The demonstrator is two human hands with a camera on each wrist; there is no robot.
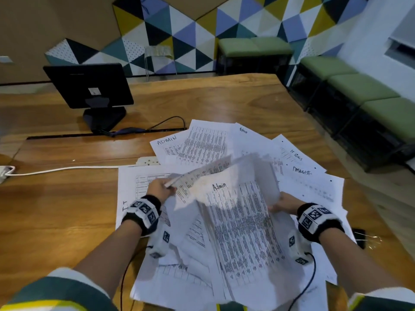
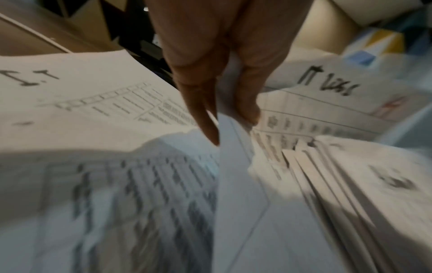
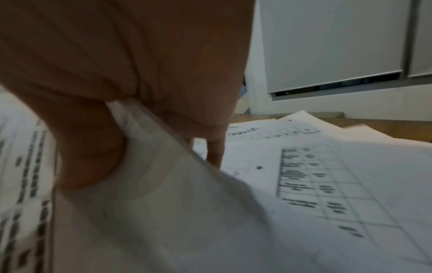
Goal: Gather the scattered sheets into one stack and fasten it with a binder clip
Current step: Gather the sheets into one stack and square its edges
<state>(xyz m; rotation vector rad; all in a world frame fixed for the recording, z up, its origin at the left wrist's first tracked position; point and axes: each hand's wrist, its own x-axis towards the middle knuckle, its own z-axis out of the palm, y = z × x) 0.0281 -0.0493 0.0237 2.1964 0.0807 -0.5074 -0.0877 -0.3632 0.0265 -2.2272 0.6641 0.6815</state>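
Several printed sheets lie scattered and overlapping on the wooden table (image 1: 224, 97); one is marked "ADMIN" (image 1: 167, 143) and another "IT" (image 1: 126, 198). A bundle of sheets (image 1: 238, 225) with "Admin" on top is lifted above them, blurred. My left hand (image 1: 167, 187) pinches the bundle's left edge between thumb and fingers (image 2: 205, 118). My right hand (image 1: 275, 207) grips the right edge, thumb (image 3: 86, 157) on top and fingers beneath. A small black object with shiny wire (image 1: 360, 237), probably the binder clip, lies at the right, half under a sheet.
A black monitor (image 1: 89, 86) stands at the back left, with a cable slot (image 1: 101, 134) in front of it. A white power strip (image 1: 148, 161) and its cord (image 1: 62, 169) lie left of the papers. Green benches (image 1: 363, 90) line the right wall.
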